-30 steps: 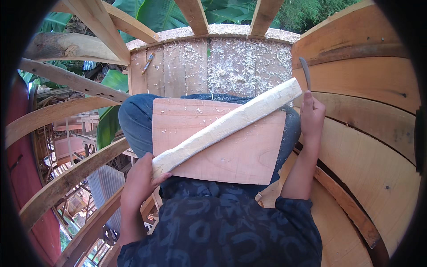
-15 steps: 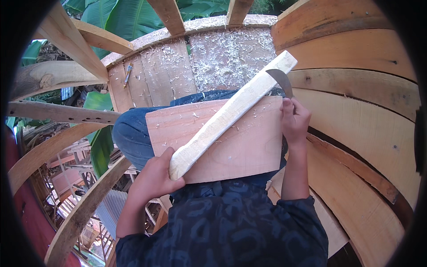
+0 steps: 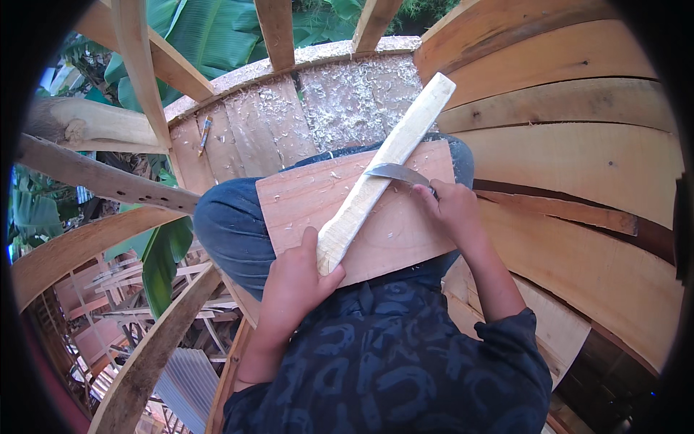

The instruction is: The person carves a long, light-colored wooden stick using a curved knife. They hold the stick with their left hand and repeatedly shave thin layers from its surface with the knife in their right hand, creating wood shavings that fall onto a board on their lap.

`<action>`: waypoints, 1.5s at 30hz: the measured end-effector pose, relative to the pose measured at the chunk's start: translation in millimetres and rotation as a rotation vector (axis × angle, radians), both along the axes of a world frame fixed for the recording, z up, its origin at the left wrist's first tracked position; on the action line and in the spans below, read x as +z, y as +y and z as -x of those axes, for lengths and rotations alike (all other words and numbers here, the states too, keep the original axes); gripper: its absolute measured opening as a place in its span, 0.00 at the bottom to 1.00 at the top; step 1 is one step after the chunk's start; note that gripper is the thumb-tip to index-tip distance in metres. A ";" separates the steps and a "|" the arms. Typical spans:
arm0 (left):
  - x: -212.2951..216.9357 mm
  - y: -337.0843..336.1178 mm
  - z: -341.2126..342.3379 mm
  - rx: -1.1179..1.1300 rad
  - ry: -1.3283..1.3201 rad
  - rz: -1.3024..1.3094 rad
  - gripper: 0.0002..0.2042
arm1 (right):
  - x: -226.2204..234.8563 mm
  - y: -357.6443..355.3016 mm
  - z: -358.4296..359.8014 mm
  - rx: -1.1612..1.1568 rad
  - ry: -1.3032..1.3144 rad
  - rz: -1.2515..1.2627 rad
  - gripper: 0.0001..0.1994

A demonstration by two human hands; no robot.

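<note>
A long pale piece of wood (image 3: 387, 163) lies slantwise across a flat reddish board (image 3: 289, 202) on my lap. My left hand (image 3: 300, 271) is closed round its near end, thumb on one side. In my right hand (image 3: 454, 210) is a knife with a curved blade (image 3: 399, 172); the fingers wrap its handle, which is mostly hidden. The blade rests across the middle of the pale wood, its tip near the left edge. A few thin shavings are scattered on the board.
Wood shavings (image 3: 340, 101) cover the plank floor (image 3: 246, 130) ahead. A small slim orange-and-blue item (image 3: 205, 135) lies at its left. Plank walls (image 3: 571, 166) curve up on the right. Open wooden beams (image 3: 108, 181) stand on the left, with banana leaves (image 3: 217, 36) beyond.
The knife has moved from the far end of the pale wood toward me, to its middle. The wood now stands more steeply in view, and the view has shifted slightly.
</note>
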State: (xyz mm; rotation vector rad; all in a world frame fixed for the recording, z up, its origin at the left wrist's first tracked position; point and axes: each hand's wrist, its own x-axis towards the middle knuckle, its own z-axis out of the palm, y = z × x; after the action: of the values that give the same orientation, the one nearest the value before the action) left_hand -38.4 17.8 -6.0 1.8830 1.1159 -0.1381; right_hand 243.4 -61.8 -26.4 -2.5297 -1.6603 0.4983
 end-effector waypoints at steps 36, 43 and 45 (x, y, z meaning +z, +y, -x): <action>15.1 -16.8 5.5 0.055 0.023 0.214 0.25 | 1.3 18.1 -59.2 -0.203 -0.121 -0.099 0.33; 15.4 -15.3 5.3 0.035 0.117 0.130 0.25 | 3.4 6.0 -12.7 0.026 0.031 -0.158 0.31; 19.6 -15.6 13.6 0.066 0.168 0.119 0.25 | -6.3 7.5 -34.6 -0.224 0.077 -0.248 0.29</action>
State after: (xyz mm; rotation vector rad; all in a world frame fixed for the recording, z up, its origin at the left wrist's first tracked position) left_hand -52.1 2.3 13.6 1.7517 1.2542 -0.3226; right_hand 278.1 -54.2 -32.6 -2.4379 -1.3006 0.3414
